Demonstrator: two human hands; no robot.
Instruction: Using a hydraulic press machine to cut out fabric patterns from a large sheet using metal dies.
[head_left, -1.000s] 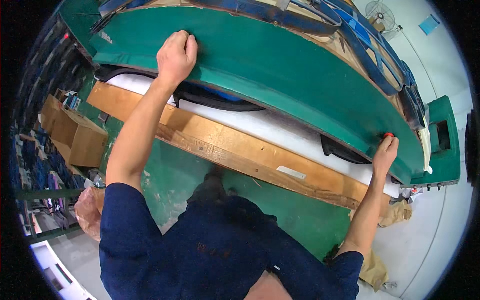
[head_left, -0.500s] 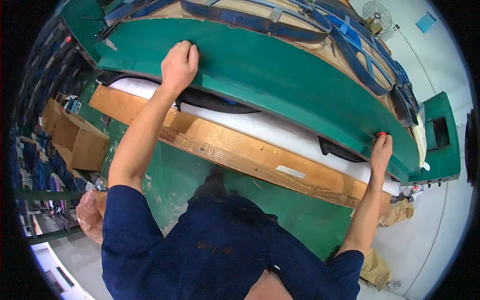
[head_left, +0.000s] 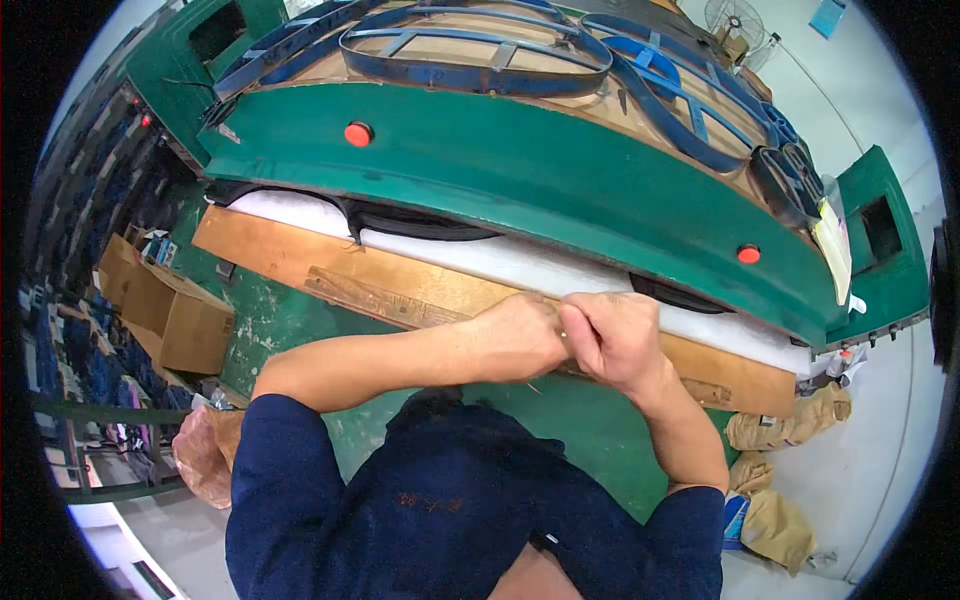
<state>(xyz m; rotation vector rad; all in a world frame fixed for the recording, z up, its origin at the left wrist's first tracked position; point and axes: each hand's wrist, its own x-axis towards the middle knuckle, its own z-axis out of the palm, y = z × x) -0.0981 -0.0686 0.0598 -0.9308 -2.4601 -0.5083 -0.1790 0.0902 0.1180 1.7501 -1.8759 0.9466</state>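
Right now, the left hand (head_left: 520, 336) and the right hand (head_left: 618, 338) are together, touching in front of the wooden board (head_left: 420, 276). Both look curled, but I cannot tell if there is something inside them or if they touch the board. Just behind the board is a white pad (head_left: 540, 268), with black cloth (head_left: 430, 221) on part of it. Above that is a long green machine beam (head_left: 530, 160) with two round red buttons (head_left: 359, 133), well apart. Blue curved metal strips (head_left: 480, 79) sit on top.
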